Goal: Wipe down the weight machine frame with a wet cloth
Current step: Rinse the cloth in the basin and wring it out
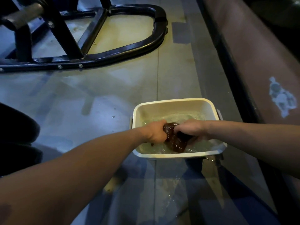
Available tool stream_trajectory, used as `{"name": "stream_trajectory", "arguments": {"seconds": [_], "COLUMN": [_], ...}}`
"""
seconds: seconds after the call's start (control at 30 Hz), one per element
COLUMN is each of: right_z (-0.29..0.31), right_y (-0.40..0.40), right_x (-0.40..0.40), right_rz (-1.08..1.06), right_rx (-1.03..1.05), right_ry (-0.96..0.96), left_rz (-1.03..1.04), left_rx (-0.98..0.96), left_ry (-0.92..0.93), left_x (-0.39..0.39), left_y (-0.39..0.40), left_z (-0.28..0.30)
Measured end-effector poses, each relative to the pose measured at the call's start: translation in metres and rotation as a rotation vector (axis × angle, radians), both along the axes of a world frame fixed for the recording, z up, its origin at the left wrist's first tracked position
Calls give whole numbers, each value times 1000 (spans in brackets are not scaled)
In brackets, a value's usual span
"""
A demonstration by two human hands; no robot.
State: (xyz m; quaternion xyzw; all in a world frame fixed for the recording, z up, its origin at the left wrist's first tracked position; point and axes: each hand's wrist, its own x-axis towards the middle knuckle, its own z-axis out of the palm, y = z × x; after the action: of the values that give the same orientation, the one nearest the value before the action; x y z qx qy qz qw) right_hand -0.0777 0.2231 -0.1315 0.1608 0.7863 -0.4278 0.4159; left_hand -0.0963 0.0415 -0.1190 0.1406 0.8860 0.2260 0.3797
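No brand, label or legible writing appears on any item in view.

Left hand [156, 133]: fingers curled tight around one end of the cloth [174, 138], knuckles up, positioned over the left half of the tub [172, 103]. Right hand [189, 129]: fingers likewise curled down over the other end of the cloth, gripping it. The two hands sit close together, with only a bunched section of cloth showing between them. Both forearms reach in from the near edge of the view, bare.

Cloth: dark reddish-brown, wadded and glistening wet. Its lower part hangs down from the hands to the water [191, 116] in the tub; whether it dips below the surface cannot be told.

Tub: cream-coloured, rectangular with rounded corners, standing on the floor [90, 95] in the right half of the view. It holds shallow, slightly cloudy water with ripples around the cloth. Small grey fittings show on its left and right outer walls.

Weight machine frame [129, 47]: black tubular steel with a curved base rail, cross struts and visible bolt heads, resting on the floor at upper left, well apart from the tub and from both hands. Neither hand touches it.

Floor: grey and glossy with reflections, a seam running toward the tub, and droplets and wet patches near the tub's near right corner. A pale scuffed patch [281, 99] marks the brownish strip along the right.
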Motion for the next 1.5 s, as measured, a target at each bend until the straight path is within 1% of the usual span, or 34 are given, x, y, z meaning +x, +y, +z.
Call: {"name": "stream_trajectory", "arguments": {"seconds": [0.07, 0.13, 0.2, 0.27, 0.3, 0.37, 0.43, 0.47, 0.53, 0.57, 0.63, 0.73, 0.77, 0.83, 0.9, 0.97, 1.0, 1.07, 1.1, 1.13, 1.2, 1.23, 1.3, 1.37, 1.4, 1.5], "right_z": [4, 6, 6, 5, 4, 6, 14, 20, 36, 43, 55, 70, 75, 84, 90, 90, 89, 84, 78, 70, 57, 51, 43, 42, 42, 43], "right_y": [-4, -10, -13, -14, -14, -13, -12, -10, -6, -6, -6, -4, -1, 7, 18, 28, 31, 32, 30, 26, 19, 17, 19, 19, 18, 12], "right_x": [0, 1, 4, 10, 14, 20, 19, 16, 7, 2, -5, -13, -16, -18, -13, -5, -3, 2, 4, 6, 15, 20, 29, 34, 36, 37], "right_rz": [-19, 2, 126, 347, 422, 451, 445, 474, 574, 622, 671, 677, 661, 560, 455, 354, 308, 262, 260, 260, 269, 297, 416, 517, 525, 417], "right_rx": [-53, -76, -79, 29, 106, 207, 259, 287, 349, 384, 415, 443, 433, 282, 96, -13, -42, -31, 15, 86, 225, 270, 310, 323, 329, 281], "right_ry": [80, 211, 366, 510, 588, 760, 875, 868, 761, 702, 602, 490, 439, 283, 149, 90, 79, 98, 149, 233, 462, 577, 714, 764, 802, 981], "left_rz": [150, 283, 472, 653, 702, 719, 649, 560, 280, 160, 32, -166, -236, -293, -327, -388, -395, -288, -181, -43, 265, 393, 548, 607, 605, 480], "left_rx": [28, 81, 238, 395, 455, 524, 465, 393, 232, 171, 72, -38, -82, -118, -81, -39, -25, 12, 43, 79, 161, 213, 319, 417, 471, 592], "left_ry": [-88, -168, -284, -382, -415, -453, -478, -474, -395, -295, -31, 317, 408, 493, 536, 605, 608, 508, 397, 248, -62, -189, -369, -491, -549, -749], "left_x": [-1, 2, 5, 7, 7, 8, 9, 9, 9, 9, 8, 6, 4, 0, 0, 2, 3, 6, 8, 9, 12, 13, 11, 9, 8, 6], "left_y": [-2, -6, -11, -16, -18, -23, -29, -31, -32, -31, -26, -13, -10, -6, -4, -4, -5, -7, -6, -5, -3, -2, -4, -7, -9, -14], "left_z": [15, 27, 34, 40, 42, 50, 55, 56, 55, 52, 48, 52, 55, 58, 58, 55, 55, 55, 55, 55, 56, 57, 61, 67, 71, 78]}}
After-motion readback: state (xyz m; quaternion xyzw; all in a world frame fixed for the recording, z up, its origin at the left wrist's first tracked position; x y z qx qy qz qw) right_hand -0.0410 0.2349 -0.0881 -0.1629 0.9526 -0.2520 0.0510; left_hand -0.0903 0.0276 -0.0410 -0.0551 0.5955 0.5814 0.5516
